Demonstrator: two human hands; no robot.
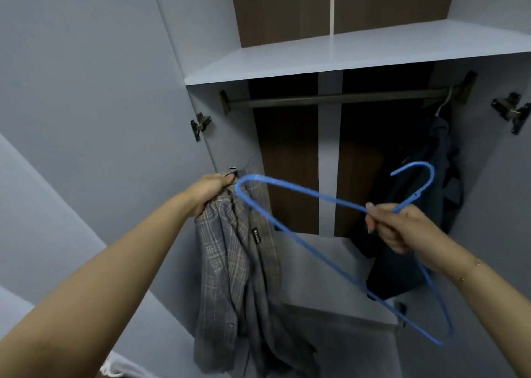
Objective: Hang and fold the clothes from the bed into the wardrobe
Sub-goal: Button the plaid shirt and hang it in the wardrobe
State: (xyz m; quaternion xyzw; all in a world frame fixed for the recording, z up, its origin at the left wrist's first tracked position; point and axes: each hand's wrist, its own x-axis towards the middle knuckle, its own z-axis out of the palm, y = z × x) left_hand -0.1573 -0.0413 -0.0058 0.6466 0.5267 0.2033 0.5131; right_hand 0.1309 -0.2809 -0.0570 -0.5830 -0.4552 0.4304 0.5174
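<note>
A grey plaid shirt (235,265) hangs from my left hand (211,189), which grips it by the collar in front of the open wardrobe. My right hand (396,227) is closed on a blue wire hanger (290,229) near its neck, with the hook pointing up to the right. One end of the hanger sits right beside the shirt's collar. The hanging rail (339,97) runs across the wardrobe above both hands.
A dark garment (428,205) hangs on a white hanger at the rail's right end. A grey shelf (344,53) lies above the rail. The wardrobe doors stand open, the left one (86,105) close beside my left arm. The wardrobe floor panel (330,262) is below.
</note>
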